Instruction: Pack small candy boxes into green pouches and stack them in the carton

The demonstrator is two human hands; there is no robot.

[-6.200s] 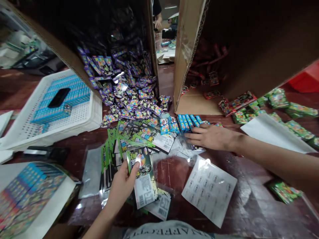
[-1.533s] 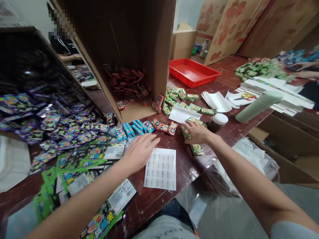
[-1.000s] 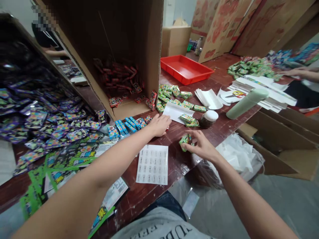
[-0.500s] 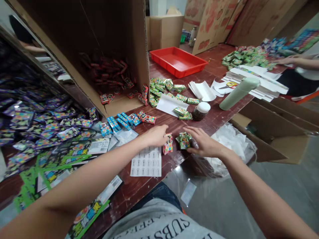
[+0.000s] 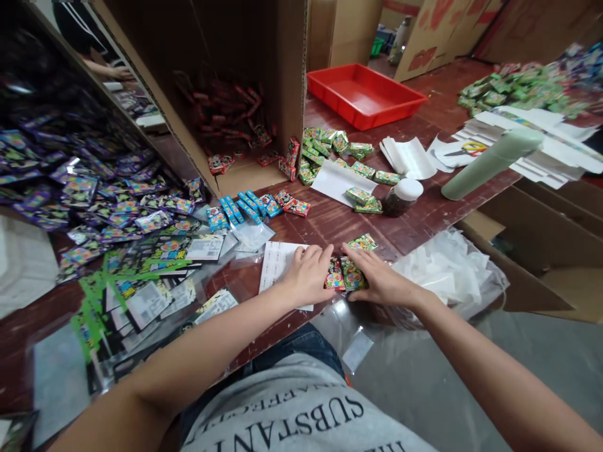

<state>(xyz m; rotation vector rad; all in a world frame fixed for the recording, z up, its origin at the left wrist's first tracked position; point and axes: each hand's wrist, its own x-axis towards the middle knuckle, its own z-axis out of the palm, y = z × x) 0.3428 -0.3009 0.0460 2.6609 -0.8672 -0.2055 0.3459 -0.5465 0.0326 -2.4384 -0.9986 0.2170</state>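
Near the table's front edge, my left hand (image 5: 308, 274) lies over the sticker sheet (image 5: 276, 262), its curled fingers gripping a small red candy box (image 5: 335, 276). Pressed against that box is a green candy box (image 5: 352, 274), gripped between the thumb and fingers of my right hand (image 5: 380, 276). The two boxes lie side by side on the tabletop, partly covered by my fingers. Another green candy box (image 5: 363, 242) rests just behind my right fingers. To the left of my hands are several blue boxes (image 5: 238, 208) and a red one (image 5: 297, 208).
A cardboard carton (image 5: 295, 81) holding red boxes stands behind. Purple packets (image 5: 122, 188) pile up at left, near printed green bags (image 5: 164, 263). A white-lidded jar (image 5: 404, 196), a pale green cylinder (image 5: 492, 164), a red tray (image 5: 367, 116) and a bag of white scraps (image 5: 447, 270) are at right.
Both hands have come together, bringing the red and green boxes side by side. My left hand has closed on the red box and moved over the sticker sheet. The view has shifted left.
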